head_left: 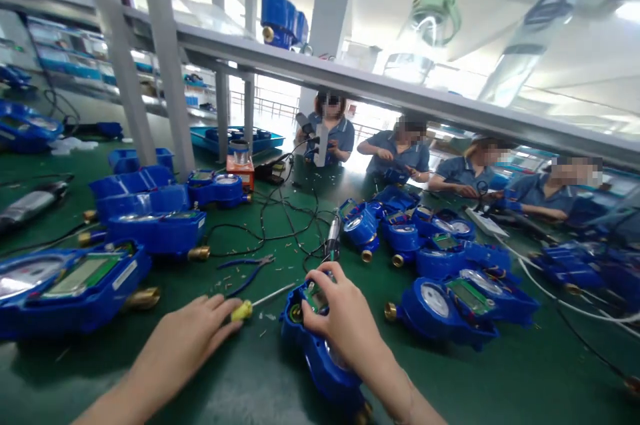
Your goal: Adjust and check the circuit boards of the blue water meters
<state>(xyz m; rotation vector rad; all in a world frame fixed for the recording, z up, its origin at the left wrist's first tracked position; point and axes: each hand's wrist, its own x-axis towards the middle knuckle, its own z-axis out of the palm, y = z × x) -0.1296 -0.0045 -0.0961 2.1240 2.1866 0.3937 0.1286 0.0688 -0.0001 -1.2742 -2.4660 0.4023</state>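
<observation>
Gripping the rigid, likely heavy blue meter by its casing, the right hand steadies it while the loosely open left hand touches the light yellow-handled screwdriver.

Left forearm: bare, enters from the lower edge at about 7 o'clock and runs up toward 1 o'clock, lying low.
Left hand: palm down, flat and relaxed, fingers stretched together and pointing toward 2 o'clock.
Left grip: loose, nothing enclosed; the fingertips lie extended, not curled.
Right forearm: bare, comes in from the lower edge at about 5 o'clock and rises toward 11 o'clock.
Right wrist: bent slightly, back of the hand facing up.
Right hand: arched, knuckles raised, at the centre of the view.
Right grip: fingers curled downward and inward, thumb at the 9 o'clock side, pressing onto what lies beneath the palm.
</observation>
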